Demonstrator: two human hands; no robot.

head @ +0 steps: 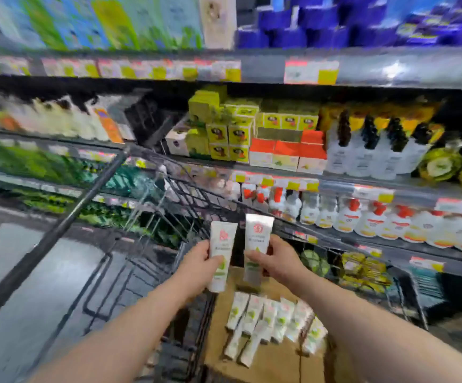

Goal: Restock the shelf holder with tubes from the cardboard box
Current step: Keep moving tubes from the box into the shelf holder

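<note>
The left hand (196,265) fingers grasp a white plastic tube (222,239), the right hand (276,261) a second white tube (258,236); labels blurred.

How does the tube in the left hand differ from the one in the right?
The left tube shows a pink mark near its top; the right tube shows a round red emblem. The left tube looks whiter, the right tube greyer and shinier. The right tube sits slightly higher. Both stand nearly upright with green print lower down.
</note>
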